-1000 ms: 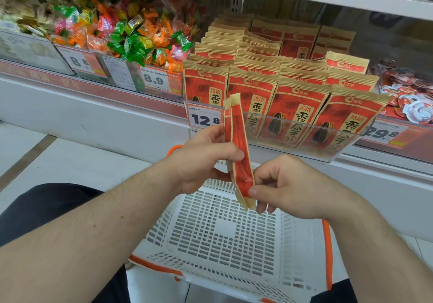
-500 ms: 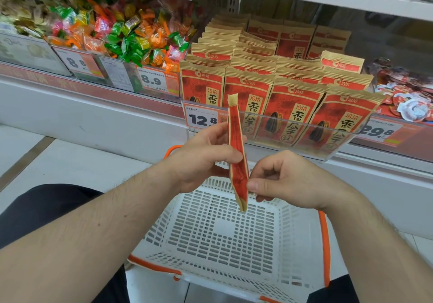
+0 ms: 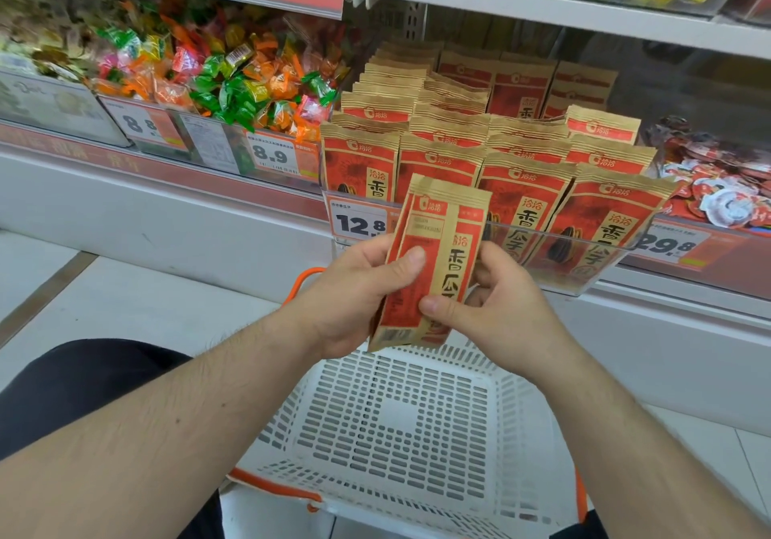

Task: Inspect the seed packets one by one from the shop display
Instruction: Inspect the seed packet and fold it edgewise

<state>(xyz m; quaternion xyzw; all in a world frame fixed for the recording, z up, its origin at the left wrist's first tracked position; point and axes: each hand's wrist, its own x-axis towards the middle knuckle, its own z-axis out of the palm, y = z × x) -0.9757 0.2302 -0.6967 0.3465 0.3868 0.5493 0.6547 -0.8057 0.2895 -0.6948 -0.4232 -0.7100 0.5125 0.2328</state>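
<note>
A red and tan seed packet (image 3: 442,246) is held upright in front of the shelf, its printed face turned toward me. My left hand (image 3: 354,288) grips its left edge, thumb pressed on the front. My right hand (image 3: 496,305) pinches the lower right part, thumb across the front. Behind it, several matching seed packets (image 3: 521,155) stand in rows inside a clear display bin (image 3: 584,276) on the shelf.
A white plastic basket (image 3: 396,426) with orange handles sits below my hands, nothing in it. Wrapped candies (image 3: 233,75) fill the bin to the left, with price tags 8.9 and 12.8 on the shelf front. More snacks (image 3: 721,188) lie at the right.
The packet was edge-on to me and has been rotated so its printed face shows. Both hands kept hold and rose slightly toward the shelf.
</note>
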